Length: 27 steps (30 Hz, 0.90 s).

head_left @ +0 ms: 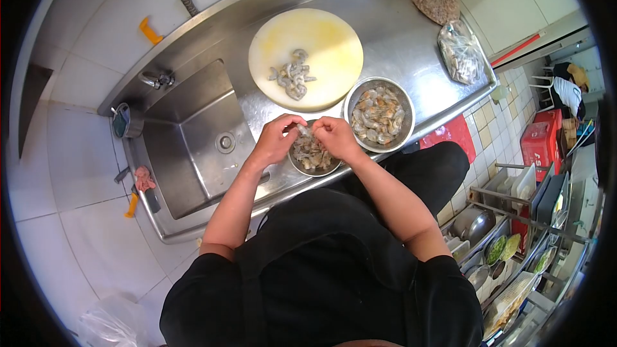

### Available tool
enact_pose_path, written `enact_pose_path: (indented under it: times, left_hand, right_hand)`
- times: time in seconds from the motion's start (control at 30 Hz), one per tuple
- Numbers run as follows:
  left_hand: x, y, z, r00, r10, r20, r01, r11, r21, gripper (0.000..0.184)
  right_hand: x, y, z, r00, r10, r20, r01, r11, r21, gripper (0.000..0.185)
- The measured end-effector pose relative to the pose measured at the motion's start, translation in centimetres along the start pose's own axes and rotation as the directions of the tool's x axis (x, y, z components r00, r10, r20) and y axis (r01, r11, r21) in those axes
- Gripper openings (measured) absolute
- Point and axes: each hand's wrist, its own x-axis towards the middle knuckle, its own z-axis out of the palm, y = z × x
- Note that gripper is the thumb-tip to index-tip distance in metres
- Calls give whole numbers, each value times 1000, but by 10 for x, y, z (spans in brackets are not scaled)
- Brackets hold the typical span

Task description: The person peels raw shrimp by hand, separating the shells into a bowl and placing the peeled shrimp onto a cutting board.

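Note:
My left hand [277, 138] and my right hand [337, 137] meet above a small metal bowl [294, 166] at the counter's front edge. Both have their fingers pinched around a small greyish shrimp, which the fingertips largely cover. Shrimp shells and heads [313, 155] fill the bowl beneath them. To the right stands a larger metal bowl [411, 122] of unpeeled shrimp [379, 114]. Behind my hands lies a thick round cutting board [328, 38], with a small heap of peeled grey shrimp [294, 76] on it.
A steel sink [193, 148] with a tap [156, 80] is at the left. Two plastic bags of food, one brownish [432, 0] and one pale [461, 54], lie at the counter's far right. A metal rack [508, 199] with containers stands at the right, near a red crate [540, 141].

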Motion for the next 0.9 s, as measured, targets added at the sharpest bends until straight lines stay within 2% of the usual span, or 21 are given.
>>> enact_pose_path:
  times: [0.03,0.07,0.1,0.13,0.17,0.2,0.23,0.27,0.3,0.33,0.37,0.4,0.47,0.53,0.63,0.67,0.73,0.77,0.8,0.87,0.9]
  left_hand:
    - [0,-7,-2,1000,0,0,0,1000,0,21]
    - [1,-16,-5,1000,-23,-18,22,997,-68,20]
    - [2,-21,-6,998,-48,-34,42,990,-137,20]
    - [3,-26,-6,998,-47,-34,42,990,-137,20]
    - [5,-31,-6,996,-77,-53,60,961,-268,21]
    - [5,-31,-7,992,-108,-67,73,916,-396,23]
    - [5,-32,-7,992,-108,-68,72,916,-395,23]
    - [5,-33,-8,982,-180,-53,125,838,-530,22]
    - [6,-32,-8,969,-248,-23,173,738,-652,22]
    - [8,-32,-7,969,-245,-14,177,737,-653,22]
    - [11,-31,-8,968,-252,3,182,693,-698,22]
    - [14,-27,-9,966,-258,18,186,646,-740,22]
    - [23,-19,-8,968,-251,16,173,618,-767,24]
    - [35,-13,-9,970,-242,16,160,589,-792,26]
    - [64,-10,-8,987,-117,-110,16,751,-660,31]
    - [72,-11,-10,988,-117,-104,19,750,-661,31]
    - [84,4,-16,983,-79,-165,1,904,-428,40]
    - [91,-6,-18,978,32,-206,-66,985,-158,52]
    - [91,-5,-19,978,35,-205,-69,985,-161,52]
    - [88,0,-19,967,-15,-254,35,997,73,55]
    - [85,0,-17,968,-13,-251,32,997,73,55]
  right_hand:
    - [2,3,-3,992,128,21,-129,988,86,18]
    - [3,5,-5,992,127,21,-129,988,86,18]
    - [3,7,-7,998,35,-47,-43,984,-174,19]
    - [3,8,-7,994,-72,-87,28,904,-428,21]
    - [-1,10,-5,994,-72,-88,28,904,-427,21]
    - [-11,13,0,969,-246,-41,184,817,-547,17]
    - [-16,15,2,914,-404,29,325,689,-647,14]
    - [-16,16,4,914,-405,29,325,689,-647,14]
    - [-17,10,6,962,-256,94,248,674,-696,15]
    - [-19,7,6,985,-95,143,170,645,-745,17]
    - [-19,11,7,987,-91,136,163,645,-747,17]
    - [-18,12,8,980,-154,127,198,659,-725,19]
    - [-15,13,7,969,-218,118,237,669,-705,22]
    - [-19,-8,1,985,-44,167,144,741,-656,20]
    - [-25,-13,-6,971,-50,235,192,749,-634,21]
    - [-24,-12,-10,972,-47,230,187,750,-635,21]
    - [-14,-1,-29,996,-85,2,56,640,-766,22]
    - [-6,4,-43,992,-36,-120,-75,603,-795,21]
    - [3,8,-61,970,3,-243,-203,557,-805,21]
    - [2,0,-94,945,7,-327,-279,538,-796,21]
    - [2,4,-104,944,6,-330,-281,538,-794,21]
